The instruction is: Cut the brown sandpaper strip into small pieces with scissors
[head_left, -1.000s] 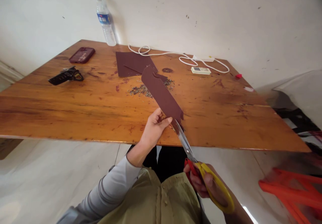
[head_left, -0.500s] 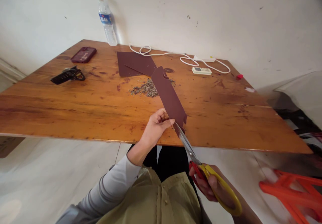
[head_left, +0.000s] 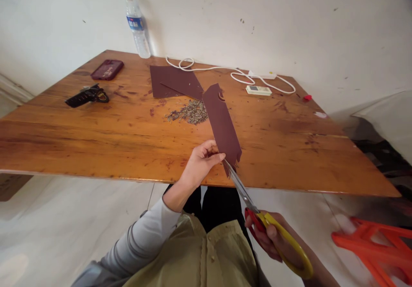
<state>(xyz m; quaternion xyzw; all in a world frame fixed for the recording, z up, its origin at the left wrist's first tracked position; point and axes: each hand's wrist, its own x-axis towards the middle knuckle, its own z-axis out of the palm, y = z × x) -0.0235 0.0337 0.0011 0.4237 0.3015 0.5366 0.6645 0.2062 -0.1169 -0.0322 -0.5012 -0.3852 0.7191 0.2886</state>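
Observation:
My left hand (head_left: 204,162) pinches the near left edge of a long maroon sheet of card or paper (head_left: 223,128) with thumb and fingers. The sheet is held above the table and has a curved cut near its far end and jagged notches at its near right corner. My right hand (head_left: 265,235) is wrapped round the handles of scissors (head_left: 243,192), one handle red and one yellow. Their metal blades reach the sheet's near end, close to my left thumb. Beyond lies a pile of small cut scraps (head_left: 191,112).
More maroon sheets (head_left: 170,80) lie at the back of the wooden table (head_left: 96,145). Around them are a plastic bottle (head_left: 137,27), a phone (head_left: 107,69), a black item (head_left: 86,96), a white cable (head_left: 209,68) and a small white remote (head_left: 258,90). An orange stool (head_left: 370,239) stands at right.
The maroon sheet has turned, its far end swinging right and uncovering more of the scrap pile. The scissors have shifted slightly right, and their blades look closer together.

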